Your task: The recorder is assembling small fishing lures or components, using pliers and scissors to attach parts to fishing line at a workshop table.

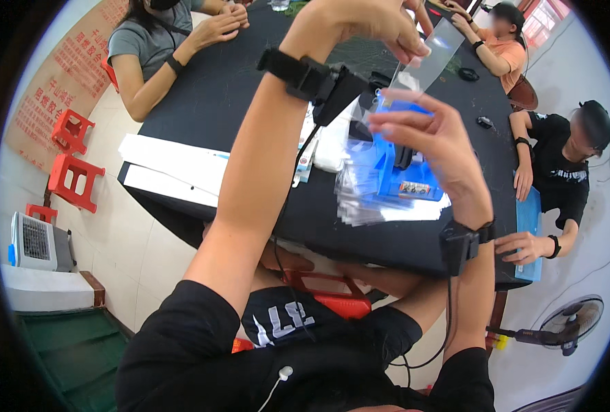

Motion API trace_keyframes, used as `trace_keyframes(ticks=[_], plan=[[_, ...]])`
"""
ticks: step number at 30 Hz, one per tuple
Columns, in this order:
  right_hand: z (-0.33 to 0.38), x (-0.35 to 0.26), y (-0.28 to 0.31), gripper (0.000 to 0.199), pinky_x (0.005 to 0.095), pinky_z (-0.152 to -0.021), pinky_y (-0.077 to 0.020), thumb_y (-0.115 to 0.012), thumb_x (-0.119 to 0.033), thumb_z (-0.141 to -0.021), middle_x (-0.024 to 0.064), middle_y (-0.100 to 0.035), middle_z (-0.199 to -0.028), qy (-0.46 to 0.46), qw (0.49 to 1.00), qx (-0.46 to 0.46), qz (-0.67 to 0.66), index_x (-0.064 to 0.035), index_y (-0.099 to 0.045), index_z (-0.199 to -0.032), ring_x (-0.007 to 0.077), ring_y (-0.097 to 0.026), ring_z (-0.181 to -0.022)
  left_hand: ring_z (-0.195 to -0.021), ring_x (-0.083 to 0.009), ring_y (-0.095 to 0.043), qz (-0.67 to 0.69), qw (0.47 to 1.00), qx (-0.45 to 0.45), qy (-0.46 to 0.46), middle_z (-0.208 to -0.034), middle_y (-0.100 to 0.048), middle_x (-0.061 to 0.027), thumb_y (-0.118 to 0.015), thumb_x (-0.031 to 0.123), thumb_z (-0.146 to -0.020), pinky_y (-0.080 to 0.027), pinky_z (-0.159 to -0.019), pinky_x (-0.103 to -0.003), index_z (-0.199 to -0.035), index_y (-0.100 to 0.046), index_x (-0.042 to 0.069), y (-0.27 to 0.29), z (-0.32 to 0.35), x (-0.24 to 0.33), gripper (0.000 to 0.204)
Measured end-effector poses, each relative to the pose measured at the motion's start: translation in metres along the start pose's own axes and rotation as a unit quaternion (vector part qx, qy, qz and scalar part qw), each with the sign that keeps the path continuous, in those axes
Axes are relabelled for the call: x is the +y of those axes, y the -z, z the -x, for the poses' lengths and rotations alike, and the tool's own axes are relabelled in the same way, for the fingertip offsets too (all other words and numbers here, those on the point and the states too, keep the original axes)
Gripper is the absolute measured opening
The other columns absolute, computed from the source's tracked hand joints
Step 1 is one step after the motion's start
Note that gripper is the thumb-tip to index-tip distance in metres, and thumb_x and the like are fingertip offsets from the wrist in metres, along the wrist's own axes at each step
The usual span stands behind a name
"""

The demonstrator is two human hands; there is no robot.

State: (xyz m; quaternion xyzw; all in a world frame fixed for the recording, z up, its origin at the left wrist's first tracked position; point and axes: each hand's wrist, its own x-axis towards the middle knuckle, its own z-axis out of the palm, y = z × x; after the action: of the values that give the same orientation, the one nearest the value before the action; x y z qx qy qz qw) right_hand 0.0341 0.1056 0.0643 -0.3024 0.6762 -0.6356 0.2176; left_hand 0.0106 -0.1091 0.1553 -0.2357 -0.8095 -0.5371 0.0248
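Observation:
My left hand is raised over the far side of the table, thumb and fingers pinched on the edge of a clear plastic bag. The bag slants up and to the right from the fingertips. My right hand hovers lower and to the right with its fingers apart. Below it lies a blue tray-like piece with a black object and a small pack of batteries in it. Under that piece spreads a stack of clear plastic bags. My right palm hides part of the blue piece.
A long white box lies along the black table's left front edge. Several people sit around the table, one with a light blue sheet at the right. Red stools stand left; a fan stands right. Cables hang from both my wrists.

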Motion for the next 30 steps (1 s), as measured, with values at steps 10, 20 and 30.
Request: trace_keyframes(ticks=[10,20,30], plan=[[-0.013,-0.054,0.054,0.032,0.0251,-0.086,-0.0575,-0.075,-0.006,-0.093,0.0122,-0.074,-0.114,0.138,0.981,0.044,-0.128,0.0037,-0.069,-0.122,0.0151,-0.071,-0.101,-0.081,-0.0212,-0.077,-0.028,0.999,-0.012,0.01,-0.09,-0.076,-0.0154,-0.062,0.033,-0.105,-0.064,-0.075,-0.03,-0.099,-0.07,-0.006,0.004,-0.003,-0.016,0.04],[-0.105,-0.066,0.045,0.038,0.0274,-0.089,-0.0575,-0.079,-0.004,-0.091,0.0205,-0.076,-0.111,0.369,0.895,0.244,-0.058,0.0113,-0.066,-0.123,0.0222,-0.075,-0.101,-0.079,-0.0233,-0.077,-0.031,0.999,-0.003,0.044,-0.087,-0.076,-0.018,-0.048,0.027,-0.11,-0.063,-0.074,-0.032,-0.094,-0.066,-0.006,0.004,-0.002,-0.008,0.041],[-0.111,-0.055,0.067,0.039,0.0262,-0.088,-0.0558,-0.08,-0.008,-0.091,0.0155,-0.077,-0.11,0.314,0.92,0.234,-0.014,0.0076,-0.068,-0.123,0.0194,-0.074,-0.101,-0.077,-0.0228,-0.077,-0.043,0.998,0.004,0.048,-0.084,-0.075,-0.0165,-0.049,0.025,-0.11,-0.062,-0.072,-0.03,-0.091,-0.066,-0.006,0.001,-0.003,-0.006,0.04]])
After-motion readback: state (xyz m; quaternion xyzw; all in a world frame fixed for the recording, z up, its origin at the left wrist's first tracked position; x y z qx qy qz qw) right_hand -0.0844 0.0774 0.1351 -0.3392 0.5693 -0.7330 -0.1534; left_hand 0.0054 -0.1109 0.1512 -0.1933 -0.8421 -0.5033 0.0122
